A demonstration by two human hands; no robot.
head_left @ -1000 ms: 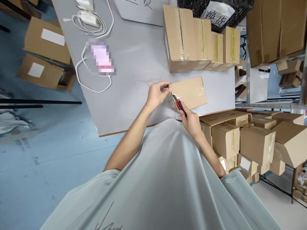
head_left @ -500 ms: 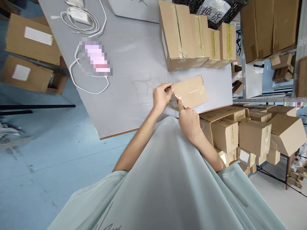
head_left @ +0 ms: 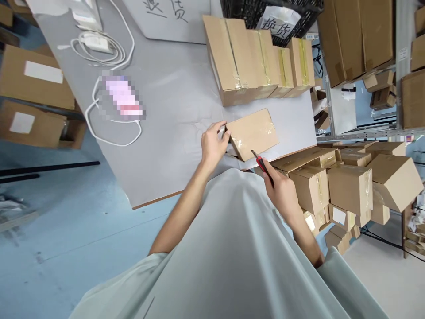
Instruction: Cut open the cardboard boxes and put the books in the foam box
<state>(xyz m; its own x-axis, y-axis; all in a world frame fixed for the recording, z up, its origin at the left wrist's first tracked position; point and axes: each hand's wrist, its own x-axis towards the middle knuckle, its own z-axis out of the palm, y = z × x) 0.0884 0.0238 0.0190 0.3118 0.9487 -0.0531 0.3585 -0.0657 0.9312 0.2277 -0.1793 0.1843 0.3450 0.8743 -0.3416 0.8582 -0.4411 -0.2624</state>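
A small brown cardboard box (head_left: pixel 254 133) lies on the grey table, with clear tape across its top near both ends. My left hand (head_left: pixel 213 144) grips the left end of this box, thumb and index finger at its edge; a dark gap shows there, partly hidden by the fingers. In my right hand (head_left: pixel 282 190) is a red and black utility knife (head_left: pixel 262 165), held at the near side of the box. Its blade points up and left, beside the box's front edge, and whether it touches the cardboard I cannot tell.
Several taped cartons (head_left: pixel 234 57) stand in a row behind the box, before a black crate (head_left: pixel 239 11). A blurred-out phone (head_left: pixel 122 95) with a white cable (head_left: pixel 114 144) lies to the left. Stacked cartons (head_left: pixel 350 184) fill the right side, below the table edge.
My right hand has drawn back from the box's left end, toward me and to the right, with the knife now plainly visible. My left hand stays at the box's end. The view has shifted slightly.
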